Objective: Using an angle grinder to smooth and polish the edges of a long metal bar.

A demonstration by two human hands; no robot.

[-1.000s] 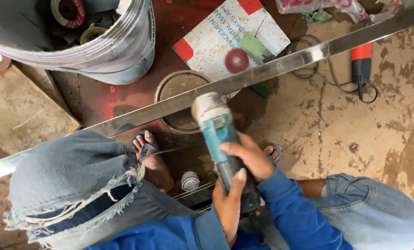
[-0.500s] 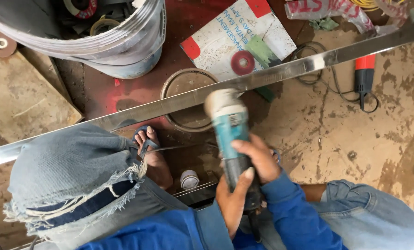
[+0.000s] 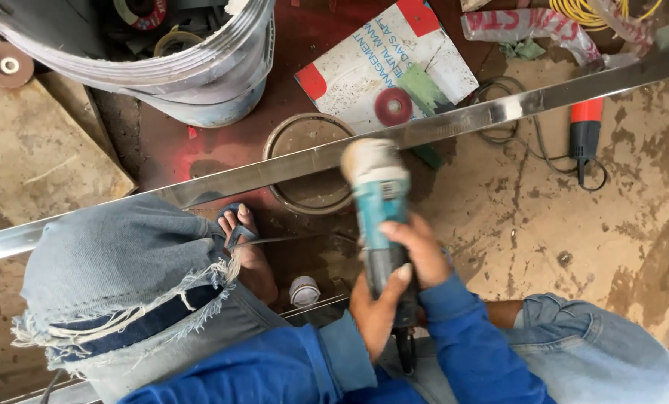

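A teal angle grinder (image 3: 379,202) points away from me, its head resting on a long shiny steel bar (image 3: 244,176) that runs across the floor from lower left to upper right. My right hand (image 3: 418,251) grips the grinder's body from the right. My left hand (image 3: 373,310) holds its rear end, lower down. Both sleeves are blue. My knees in torn jeans sit on either side, and my sandalled foot (image 3: 243,247) rests just below the bar.
A big grey bucket (image 3: 200,82) of scrap stands at the top left. A round tin lid (image 3: 308,161) lies under the bar. A red-and-white board (image 3: 364,71) carries a red disc (image 3: 393,106). An orange-handled tool (image 3: 585,131) with a cord lies right.
The grinder and both hands have shifted slightly right along the bar, and the view has drifted with them. Both hands keep their hold.
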